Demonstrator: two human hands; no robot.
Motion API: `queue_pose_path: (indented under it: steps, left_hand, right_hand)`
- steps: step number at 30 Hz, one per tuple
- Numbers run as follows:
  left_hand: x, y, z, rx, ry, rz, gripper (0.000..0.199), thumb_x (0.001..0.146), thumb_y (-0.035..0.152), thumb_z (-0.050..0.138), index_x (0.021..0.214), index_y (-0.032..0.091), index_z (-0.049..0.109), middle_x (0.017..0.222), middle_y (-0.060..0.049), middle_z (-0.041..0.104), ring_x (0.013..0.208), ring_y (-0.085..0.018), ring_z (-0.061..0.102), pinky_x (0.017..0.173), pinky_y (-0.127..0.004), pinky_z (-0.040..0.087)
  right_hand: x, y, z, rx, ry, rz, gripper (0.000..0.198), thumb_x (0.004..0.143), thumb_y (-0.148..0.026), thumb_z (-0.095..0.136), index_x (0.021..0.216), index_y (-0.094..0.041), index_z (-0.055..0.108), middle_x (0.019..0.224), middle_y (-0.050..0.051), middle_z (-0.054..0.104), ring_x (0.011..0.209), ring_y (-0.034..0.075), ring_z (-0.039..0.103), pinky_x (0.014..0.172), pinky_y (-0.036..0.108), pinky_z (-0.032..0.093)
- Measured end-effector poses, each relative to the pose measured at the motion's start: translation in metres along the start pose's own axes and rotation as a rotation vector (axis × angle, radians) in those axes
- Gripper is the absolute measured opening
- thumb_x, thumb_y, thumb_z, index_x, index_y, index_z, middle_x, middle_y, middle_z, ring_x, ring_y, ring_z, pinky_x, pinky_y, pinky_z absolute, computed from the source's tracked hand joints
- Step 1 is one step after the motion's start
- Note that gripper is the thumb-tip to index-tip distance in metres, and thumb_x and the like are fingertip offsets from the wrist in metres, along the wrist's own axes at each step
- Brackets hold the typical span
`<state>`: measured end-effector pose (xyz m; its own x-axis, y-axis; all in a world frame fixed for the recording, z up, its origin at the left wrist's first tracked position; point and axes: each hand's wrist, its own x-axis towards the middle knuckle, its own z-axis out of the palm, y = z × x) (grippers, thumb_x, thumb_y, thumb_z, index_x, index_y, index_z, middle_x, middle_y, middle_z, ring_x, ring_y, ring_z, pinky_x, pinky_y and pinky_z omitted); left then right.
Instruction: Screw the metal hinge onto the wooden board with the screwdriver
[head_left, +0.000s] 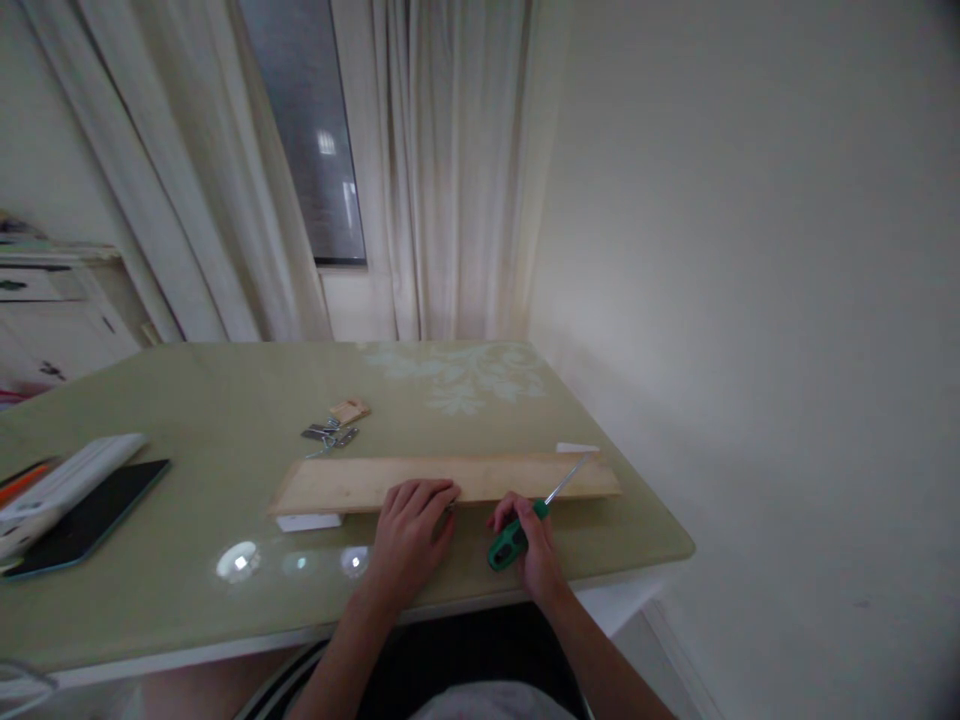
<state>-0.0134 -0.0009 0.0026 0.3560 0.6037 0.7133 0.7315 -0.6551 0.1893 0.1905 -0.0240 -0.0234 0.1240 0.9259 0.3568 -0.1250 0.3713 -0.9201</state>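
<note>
Right hand [531, 540] grips a screwdriver [508, 546]; left hand [411, 520], hold unclear, covers part of the board [330, 484] at the table's [225, 400] near side. Metal parts [348, 437] lie beyond, left; black pad [97, 525] farther left.

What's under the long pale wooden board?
A white rectangular block shows beneath the left end of the board; a white piece peeks behind its right end. The rest underneath is covered.

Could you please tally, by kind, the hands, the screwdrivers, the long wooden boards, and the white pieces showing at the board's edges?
Left hand and right hand: 2
Screwdriver: 1
Long wooden board: 1
White pieces at the board's edges: 2
Total: 6
</note>
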Motion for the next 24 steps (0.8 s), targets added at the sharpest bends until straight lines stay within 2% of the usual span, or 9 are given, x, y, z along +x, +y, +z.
queue_pose_path:
  steps: [6,13,20,24]
  left_hand:
    - [0.002,0.004,-0.003,-0.042,0.018,0.011,0.024,0.098,0.017,0.062,0.12,0.024,0.07,0.118,-0.005,0.076,0.107,-0.024,0.066,0.096,-0.042,0.048]
    - [0.0,-0.001,0.0,-0.05,0.063,0.038,0.018,0.102,0.02,0.063,0.117,0.025,0.073,0.115,-0.004,0.078,0.104,-0.022,0.067,0.094,-0.039,0.048]
    - [-0.002,-0.007,0.001,-0.016,0.089,0.106,0.028,0.102,0.013,0.056,0.119,0.025,0.075,0.116,-0.003,0.08,0.1,-0.021,0.07,0.088,-0.037,0.051]
    - [-0.003,-0.008,0.001,-0.001,0.083,0.108,0.03,0.102,0.013,0.055,0.12,0.025,0.075,0.117,-0.003,0.081,0.101,-0.021,0.071,0.091,-0.039,0.051]
  right_hand:
    - [0.0,-0.002,0.001,0.021,-0.01,-0.009,0.055,0.107,-0.059,0.045,0.073,-0.024,0.068,0.073,0.002,0.06,0.075,0.02,0.056,0.073,0.033,0.04]
    - [0.001,-0.003,0.001,0.032,0.001,-0.009,0.057,0.106,-0.063,0.047,0.071,-0.023,0.068,0.073,0.002,0.061,0.075,0.019,0.056,0.074,0.032,0.04]
    - [0.005,-0.003,0.002,0.102,0.049,0.024,0.055,0.104,-0.064,0.051,0.07,-0.023,0.068,0.07,0.002,0.059,0.074,0.019,0.057,0.072,0.031,0.042]
    - [0.007,-0.005,0.004,0.122,0.074,0.047,0.055,0.102,-0.065,0.053,0.069,-0.023,0.068,0.069,0.001,0.058,0.074,0.019,0.058,0.073,0.031,0.044]
